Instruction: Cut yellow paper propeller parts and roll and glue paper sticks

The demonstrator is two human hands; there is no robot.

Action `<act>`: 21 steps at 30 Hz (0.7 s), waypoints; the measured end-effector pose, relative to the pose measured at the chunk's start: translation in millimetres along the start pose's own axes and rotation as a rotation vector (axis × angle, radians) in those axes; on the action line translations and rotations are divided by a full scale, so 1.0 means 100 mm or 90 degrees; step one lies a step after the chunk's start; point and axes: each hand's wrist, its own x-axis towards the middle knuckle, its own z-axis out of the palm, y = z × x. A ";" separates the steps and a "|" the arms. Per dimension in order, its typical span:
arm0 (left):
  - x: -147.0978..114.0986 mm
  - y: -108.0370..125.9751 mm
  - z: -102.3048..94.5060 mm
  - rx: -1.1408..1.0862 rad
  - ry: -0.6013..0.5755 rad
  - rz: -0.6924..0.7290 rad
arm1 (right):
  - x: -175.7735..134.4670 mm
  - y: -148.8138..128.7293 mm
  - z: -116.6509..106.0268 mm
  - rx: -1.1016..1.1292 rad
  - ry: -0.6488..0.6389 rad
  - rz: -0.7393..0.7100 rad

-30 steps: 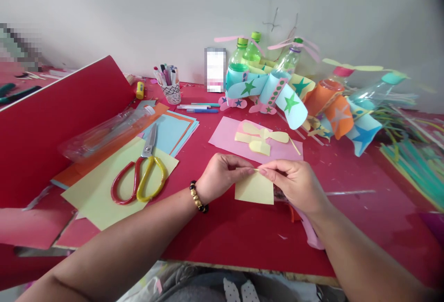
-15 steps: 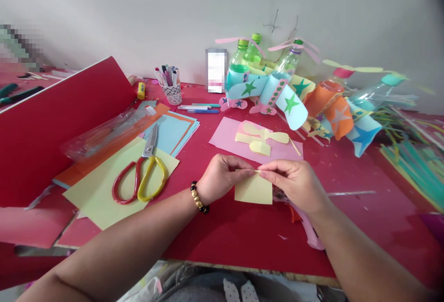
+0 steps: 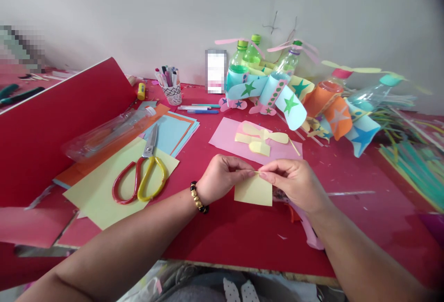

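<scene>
Both hands pinch the top edge of a pale yellow sheet of paper (image 3: 255, 192), which hangs toward me above the red table. My left hand (image 3: 225, 176), with a beaded bracelet (image 3: 197, 195) at its wrist, grips the edge between thumb and fingers. From the other side, my right hand (image 3: 293, 181) pinches the same edge, its fingertips close to the left ones. Just beyond lie yellow paper cut-outs (image 3: 265, 134) on a pink sheet (image 3: 222, 136). A pink-handled tool (image 3: 312, 235) is partly hidden under my right forearm.
Scissors (image 3: 149, 147) with red and yellow handles rest on coloured paper (image 3: 100, 205) at the left. Behind stand a pen cup (image 3: 172, 94), a phone (image 3: 215, 71) and several decorated bottle planes (image 3: 277, 84). Strips (image 3: 409, 177) pile up at the right; a red board (image 3: 69, 121) leans at the left.
Almost nothing differs. The hands keep their pinch on the yellow paper, whose lower edge has tipped very slightly.
</scene>
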 end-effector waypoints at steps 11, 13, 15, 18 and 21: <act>0.07 0.02 -0.10 -0.010 0.067 0.030 | 0.05 -0.05 -0.09 0.059 0.030 -0.009; 0.07 0.02 -0.10 -0.021 0.063 0.039 | 0.05 -0.05 -0.09 0.064 0.033 -0.007; 0.07 0.02 -0.09 -0.030 0.059 0.036 | 0.05 -0.05 -0.08 0.069 0.035 -0.007; 0.06 0.02 -0.09 -0.051 0.057 0.012 | 0.04 -0.05 -0.08 0.061 0.033 -0.009; 0.07 0.03 -0.09 -0.062 0.062 -0.006 | 0.03 -0.05 -0.08 0.052 0.033 -0.011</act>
